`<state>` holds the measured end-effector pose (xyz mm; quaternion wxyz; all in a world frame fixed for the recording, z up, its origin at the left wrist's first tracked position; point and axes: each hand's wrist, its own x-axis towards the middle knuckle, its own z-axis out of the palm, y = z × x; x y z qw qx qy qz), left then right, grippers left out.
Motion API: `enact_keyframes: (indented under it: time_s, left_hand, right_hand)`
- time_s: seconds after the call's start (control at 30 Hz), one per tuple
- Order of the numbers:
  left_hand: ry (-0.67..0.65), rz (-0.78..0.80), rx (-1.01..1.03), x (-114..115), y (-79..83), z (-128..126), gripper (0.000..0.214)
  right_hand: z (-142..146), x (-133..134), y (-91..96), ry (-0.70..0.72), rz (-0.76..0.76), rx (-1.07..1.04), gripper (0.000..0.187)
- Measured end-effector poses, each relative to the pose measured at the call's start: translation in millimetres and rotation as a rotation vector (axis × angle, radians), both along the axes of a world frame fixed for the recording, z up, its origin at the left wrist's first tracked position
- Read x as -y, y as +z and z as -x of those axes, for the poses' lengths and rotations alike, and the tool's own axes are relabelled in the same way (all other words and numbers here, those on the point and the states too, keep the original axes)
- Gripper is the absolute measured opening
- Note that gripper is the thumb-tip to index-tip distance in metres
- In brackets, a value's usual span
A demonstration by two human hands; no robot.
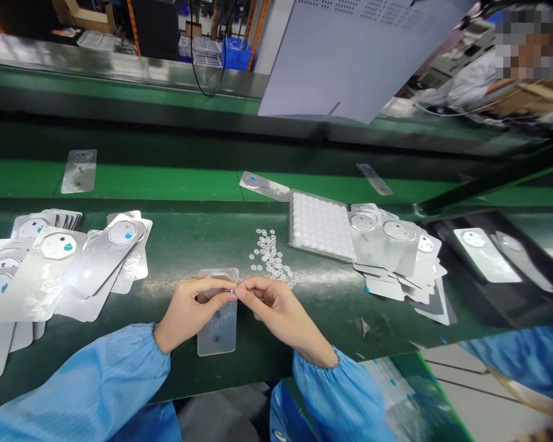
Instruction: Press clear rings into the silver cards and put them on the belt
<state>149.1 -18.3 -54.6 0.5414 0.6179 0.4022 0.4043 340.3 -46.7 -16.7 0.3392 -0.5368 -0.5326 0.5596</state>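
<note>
My left hand (191, 310) and my right hand (271, 307) meet fingertip to fingertip over a clear plastic strip (217, 331) that lies flat on the green table. Between the pinched fingertips sits something tiny and clear, too small to name. The left hand covers the strip's upper part, where a round recess shows. Just beyond my right hand lies a scatter of small clear round discs (271, 258). Both wrists wear blue sleeves.
A heap of silvery strips with round windows (59, 270) lies at the left. A white tray of discs (320, 224) and another pile of strips (403, 258) sit at the right, next to a black tray (534, 294). A person in white stands at the far right.
</note>
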Motion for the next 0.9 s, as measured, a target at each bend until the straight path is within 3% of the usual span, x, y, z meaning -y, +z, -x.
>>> enact_keyframes:
  time_s: [0.4,0.53,0.9]
  left_hand:
    - [0.090,-0.013,0.088,0,-5.7,-3,0.010]
    - [0.079,-0.044,0.083,0,-5.1,-4,0.010]
    - [-0.001,-0.082,0.011,3,-6.5,0,0.038]
  right_hand:
    - [12,5,-13.1,-0.131,-0.073,0.031,0.046]
    - [14,8,-14.0,-0.163,-0.190,0.095,0.037]
    - [11,6,-1.6,-0.040,-0.402,0.456,0.022]
